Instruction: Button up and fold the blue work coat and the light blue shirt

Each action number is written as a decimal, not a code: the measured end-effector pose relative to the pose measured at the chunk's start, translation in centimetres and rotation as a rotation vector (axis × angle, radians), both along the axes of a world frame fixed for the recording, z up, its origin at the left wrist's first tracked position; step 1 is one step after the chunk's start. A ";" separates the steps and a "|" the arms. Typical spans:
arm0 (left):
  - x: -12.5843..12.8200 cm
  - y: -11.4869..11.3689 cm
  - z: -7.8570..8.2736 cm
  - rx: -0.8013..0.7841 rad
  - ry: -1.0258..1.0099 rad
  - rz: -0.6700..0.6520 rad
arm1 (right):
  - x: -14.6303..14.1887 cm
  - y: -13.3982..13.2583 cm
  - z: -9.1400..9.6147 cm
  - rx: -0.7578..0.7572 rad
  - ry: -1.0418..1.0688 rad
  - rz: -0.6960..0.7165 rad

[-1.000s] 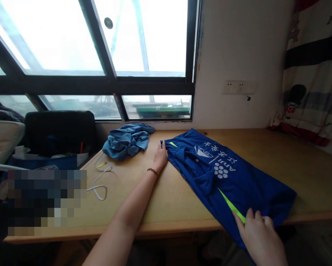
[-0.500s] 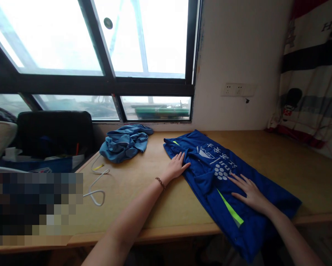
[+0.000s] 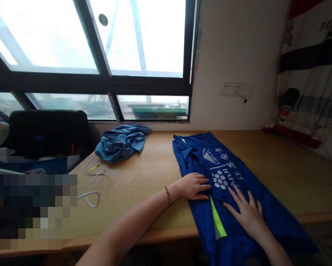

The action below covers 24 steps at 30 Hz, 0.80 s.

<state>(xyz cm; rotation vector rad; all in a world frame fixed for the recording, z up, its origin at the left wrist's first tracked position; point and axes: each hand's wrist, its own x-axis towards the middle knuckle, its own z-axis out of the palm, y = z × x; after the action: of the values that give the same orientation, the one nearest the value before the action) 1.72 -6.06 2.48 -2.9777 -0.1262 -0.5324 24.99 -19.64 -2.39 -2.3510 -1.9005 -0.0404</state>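
- Our left hand (image 3: 195, 186) moved nearer on the blue garment (image 3: 220, 195), fingers spread.
- Right hand (image 3: 249, 212) also spread on it.
- More garment overhangs the table (image 3: 127, 177); we've less supported.

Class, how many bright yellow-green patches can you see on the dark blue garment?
2: a small patch at the far end of the garment, and a long patch nearer the camera, beside the left hand. More may be hidden in folds.
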 end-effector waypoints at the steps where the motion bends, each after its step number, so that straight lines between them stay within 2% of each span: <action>1: 0.4 -0.3 -0.2 -0.023 0.013 0.028 | 0.1 0.1 0.0 -0.012 0.001 -0.008; 3: 0.8 -0.5 -0.6 -0.040 -0.001 0.125 | 0.4 0.6 0.0 -0.033 0.004 -0.032; 6: 1.0 -0.9 -0.6 0.024 -0.055 0.237 | 1.4 1.9 0.0 -0.071 0.012 -0.075; 8: 1.2 -1.7 -0.1 0.075 -0.050 0.162 | 2.7 3.0 0.0 -0.101 0.030 -0.097; 10: 1.6 -3.0 0.4 0.083 -0.007 -0.009 | 4.4 4.0 0.0 -0.122 0.053 -0.121; 13: 2.3 -5.5 1.0 0.003 0.056 -0.170 | 7.0 5.0 0.1 -0.116 0.062 -0.181; 17: 2.9 -7.6 1.1 -0.156 0.107 -0.126 | 10.2 5.6 0.7 -0.069 0.045 -0.282; 24: 2.7 -7.3 1.1 -0.367 0.165 -0.147 | 14.3 6.9 3.0 0.033 0.039 -0.305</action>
<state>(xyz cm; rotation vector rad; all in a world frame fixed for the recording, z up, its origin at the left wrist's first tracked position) 4.39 -13.41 3.54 -3.3937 0.0127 -0.3020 39.31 -12.71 0.60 -2.5752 -1.4970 -0.0520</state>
